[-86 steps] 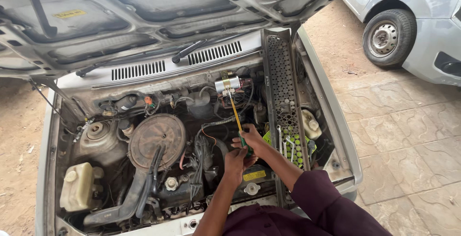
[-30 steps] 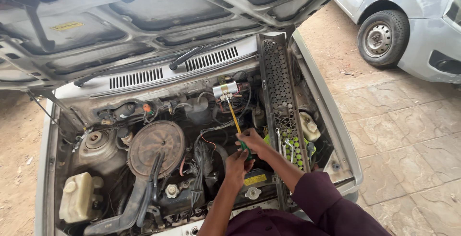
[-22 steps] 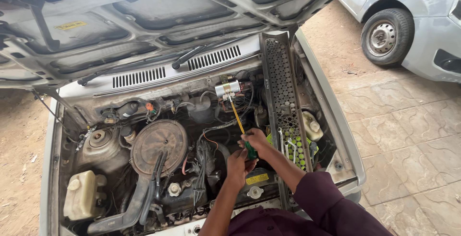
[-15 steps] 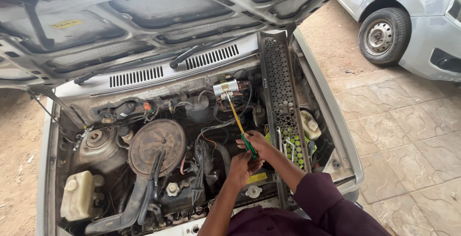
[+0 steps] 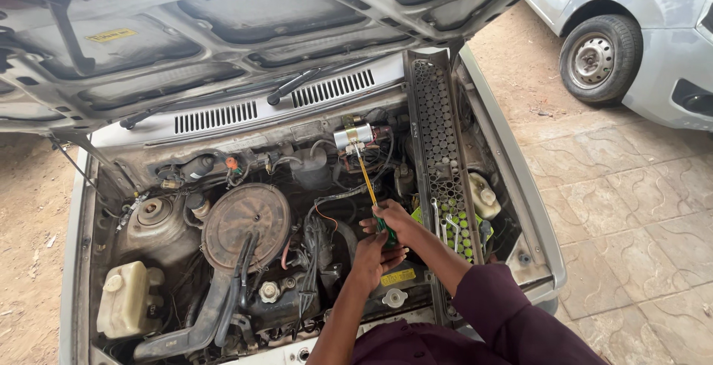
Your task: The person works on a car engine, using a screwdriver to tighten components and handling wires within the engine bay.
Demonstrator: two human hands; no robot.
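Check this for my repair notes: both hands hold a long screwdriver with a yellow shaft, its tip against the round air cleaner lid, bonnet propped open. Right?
Not quite. In the head view the screwdriver does not reach the round air cleaner lid; its tip is at the small silver cylinder by the firewall. The rest stands: the left hand and right hand grip its handle, and the bonnet is up.

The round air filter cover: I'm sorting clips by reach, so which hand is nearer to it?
Left. The left hand sits just to the right of the round air filter cover; the right hand, holding the screwdriver, is farther right.
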